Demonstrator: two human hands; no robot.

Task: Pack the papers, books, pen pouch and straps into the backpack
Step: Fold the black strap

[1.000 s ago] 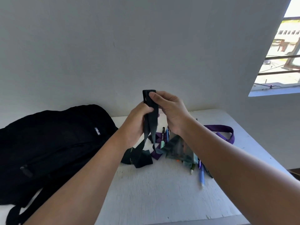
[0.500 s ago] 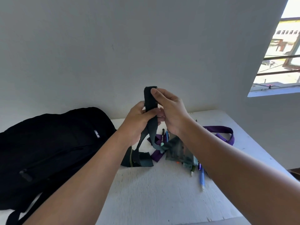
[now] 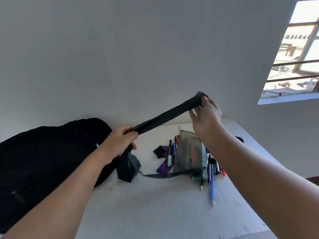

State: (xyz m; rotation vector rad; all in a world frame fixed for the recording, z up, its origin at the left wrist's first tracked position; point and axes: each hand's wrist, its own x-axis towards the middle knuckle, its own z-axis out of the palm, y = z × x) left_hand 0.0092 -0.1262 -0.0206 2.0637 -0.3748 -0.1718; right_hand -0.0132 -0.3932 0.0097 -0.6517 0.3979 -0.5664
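A black strap (image 3: 165, 116) is stretched taut above the white table (image 3: 155, 207). My left hand (image 3: 119, 140) grips its lower end beside the black backpack (image 3: 43, 157). My right hand (image 3: 205, 114) pinches its upper folded end, raised toward the wall. The strap's loose tail bunches on the table under my left hand and trails right. A see-through pen pouch (image 3: 189, 154) lies under my right forearm, with several pens (image 3: 211, 183) beside it. A purple strap (image 3: 164, 161) lies left of the pouch, under a pen.
The backpack lies on its side at the left, zipped as far as I can see. A white wall stands right behind the table. A barred window (image 3: 296, 57) is at the upper right. The table's right edge runs under my right arm.
My hands have drawn apart: the right moved up and to the right, the left down and to the left, pulling the black strap out straight from its folded bundle.
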